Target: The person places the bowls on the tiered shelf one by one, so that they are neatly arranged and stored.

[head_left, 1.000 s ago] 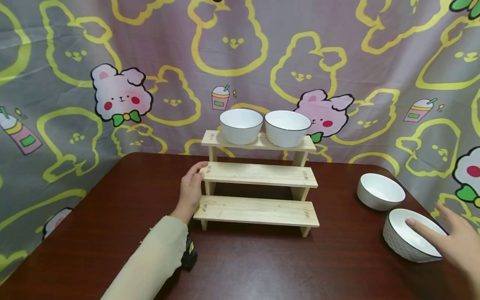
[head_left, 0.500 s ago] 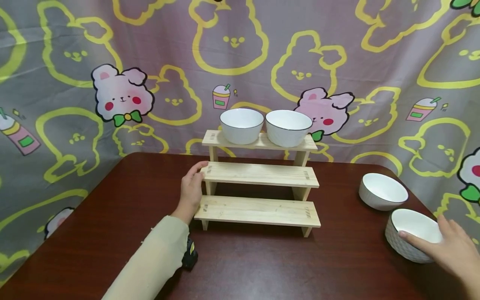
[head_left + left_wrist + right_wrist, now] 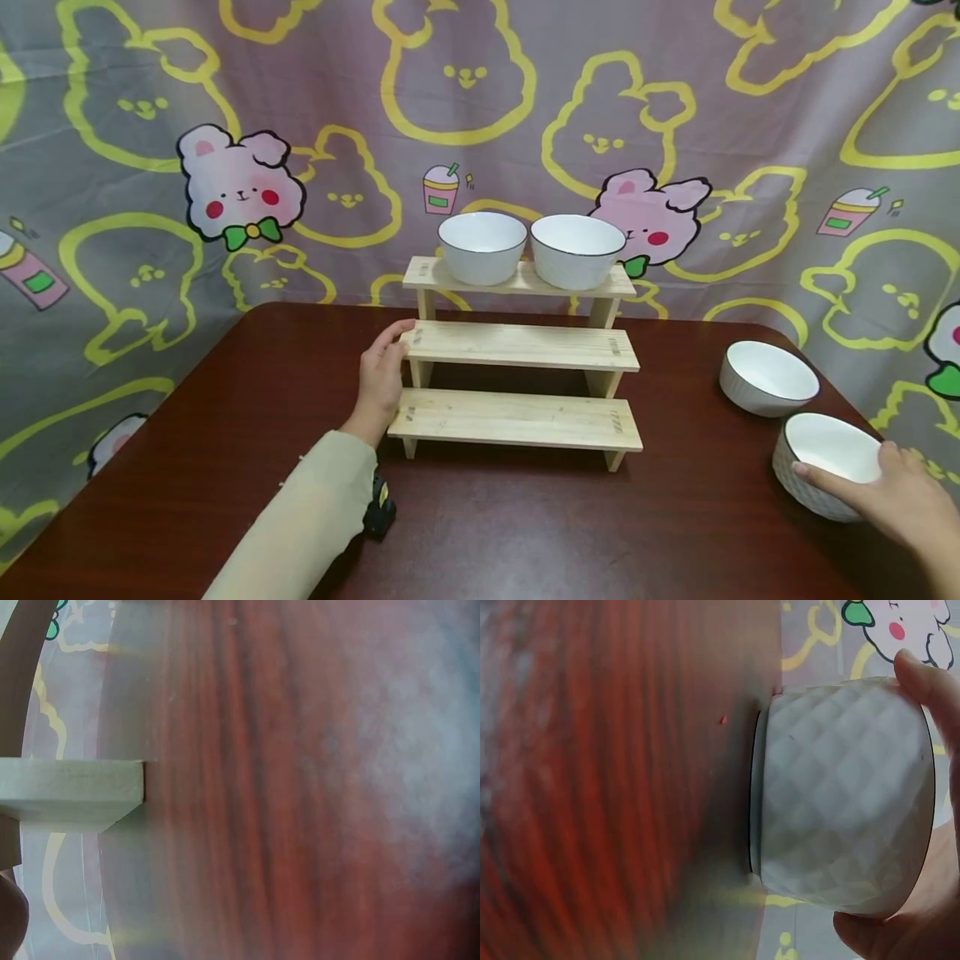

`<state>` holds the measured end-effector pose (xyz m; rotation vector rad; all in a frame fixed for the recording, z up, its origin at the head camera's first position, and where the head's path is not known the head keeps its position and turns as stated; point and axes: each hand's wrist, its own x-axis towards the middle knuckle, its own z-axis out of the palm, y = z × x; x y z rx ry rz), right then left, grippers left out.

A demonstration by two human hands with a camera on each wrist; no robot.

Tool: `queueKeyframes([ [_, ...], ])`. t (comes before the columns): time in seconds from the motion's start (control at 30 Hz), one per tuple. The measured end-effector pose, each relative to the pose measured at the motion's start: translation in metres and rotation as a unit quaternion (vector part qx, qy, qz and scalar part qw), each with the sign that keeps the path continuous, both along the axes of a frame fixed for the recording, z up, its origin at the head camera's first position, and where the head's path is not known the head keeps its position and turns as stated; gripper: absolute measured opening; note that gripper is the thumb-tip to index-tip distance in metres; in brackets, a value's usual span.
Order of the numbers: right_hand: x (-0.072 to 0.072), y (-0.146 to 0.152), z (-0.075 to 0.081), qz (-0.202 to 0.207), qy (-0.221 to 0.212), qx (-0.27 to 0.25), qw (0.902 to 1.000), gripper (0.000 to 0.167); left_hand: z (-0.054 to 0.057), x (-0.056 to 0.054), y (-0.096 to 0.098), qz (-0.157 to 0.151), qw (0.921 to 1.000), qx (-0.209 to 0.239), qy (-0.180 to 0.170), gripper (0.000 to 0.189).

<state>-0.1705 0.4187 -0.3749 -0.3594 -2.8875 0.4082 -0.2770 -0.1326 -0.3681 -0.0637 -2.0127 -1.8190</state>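
A light wooden three-step rack [image 3: 517,343] stands mid-table. My left hand [image 3: 381,379] grips the left end of its middle step; the left wrist view shows a pale wooden board end [image 3: 75,787] and a bit of a finger. On the top step sit two white bowls with dark rims, a left one [image 3: 482,260] and a right one [image 3: 577,265]. At the right, my right hand [image 3: 903,492] spans a white bowl with a diamond-textured side [image 3: 844,795], thumb and fingers gripping opposite sides of its rim. It stands upright. Another white bowl [image 3: 765,390] sits just behind it.
The rack stands on a dark red-brown table [image 3: 525,533], whose right edge runs close by the two right-hand bowls. A patterned cloth [image 3: 315,75] hangs behind and at the sides. A small black device [image 3: 379,510] shows at my left sleeve.
My right hand has come down onto the nearer right bowl and closed its thumb and fingers on the rim. My left hand stays on the rack. The head view has shifted slightly.
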Motion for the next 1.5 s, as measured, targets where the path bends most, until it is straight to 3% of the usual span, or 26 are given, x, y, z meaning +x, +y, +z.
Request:
queueKeyframes([
  [0.33,-0.002,0.002,-0.001,-0.037,-0.001,0.026,0.9990,0.105,0.001,-0.002,0.001,-0.005,0.9998,0.017,-0.001,0.035],
  [0.6,0.000,-0.002,-0.002,-0.015,0.051,0.038,0.9979,0.095,-0.003,-0.003,-0.001,-0.028,0.9978,0.059,0.010,0.033],
  [0.9,0.006,-0.001,-0.003,-0.059,0.023,0.030,0.9975,0.100,-0.003,-0.005,0.000,-0.046,0.9962,0.073,0.014,0.033],
  [1.07,0.005,-0.001,0.003,-0.057,0.030,0.030,0.9975,0.099,-0.003,-0.005,0.000,-0.037,0.9966,0.072,0.014,0.032],
  [1.2,0.006,-0.004,0.009,-0.053,0.033,0.023,0.9978,0.099,-0.002,-0.004,0.001,-0.050,0.9951,0.085,0.013,0.034],
  [1.5,0.007,-0.015,0.033,0.000,0.093,0.029,0.9953,0.093,-0.004,-0.003,0.000,-0.057,0.9934,0.098,0.017,0.033],
])
